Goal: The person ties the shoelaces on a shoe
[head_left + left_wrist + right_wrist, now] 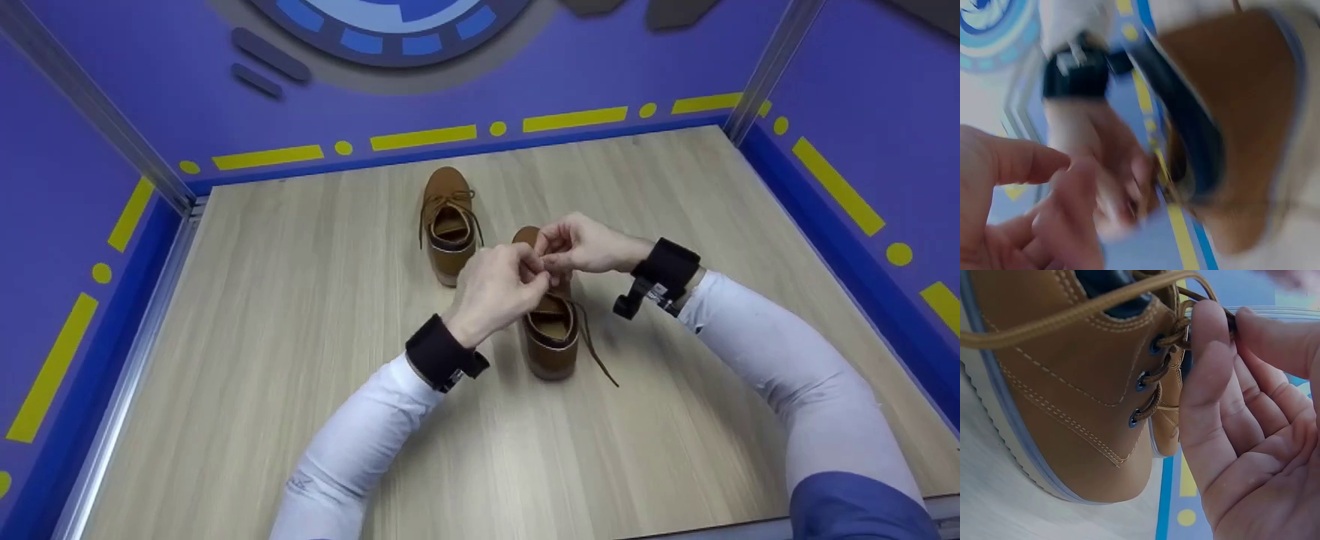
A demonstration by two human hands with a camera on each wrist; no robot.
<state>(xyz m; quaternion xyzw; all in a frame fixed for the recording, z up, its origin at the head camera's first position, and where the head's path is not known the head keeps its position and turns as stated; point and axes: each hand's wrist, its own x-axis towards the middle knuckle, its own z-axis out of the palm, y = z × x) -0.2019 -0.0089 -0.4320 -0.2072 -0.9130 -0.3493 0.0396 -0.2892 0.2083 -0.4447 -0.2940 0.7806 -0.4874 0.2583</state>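
Note:
A tan lace-up shoe (551, 352) stands upright with its toe pointing away, partly covered by both hands. My right hand (589, 244) pinches its brown shoelace (1169, 341) between thumb and forefinger (1211, 332), close above the top eyelets. Beside it, my left hand (499, 289) is over the shoe's left side, fingers bent and thumb near the forefinger. In the left wrist view, the left fingers (1069, 208) are blurred, and whether lace lies between them is unclear. A loose lace end (598, 360) trails onto the table at the shoe's right.
The matching shoe (450, 259) stands to the left and farther back, its lace tied in a bow (459, 196). Both are on a light wooden tabletop (315, 300). Blue-purple panels (420, 105) with yellow markings enclose the back and sides.

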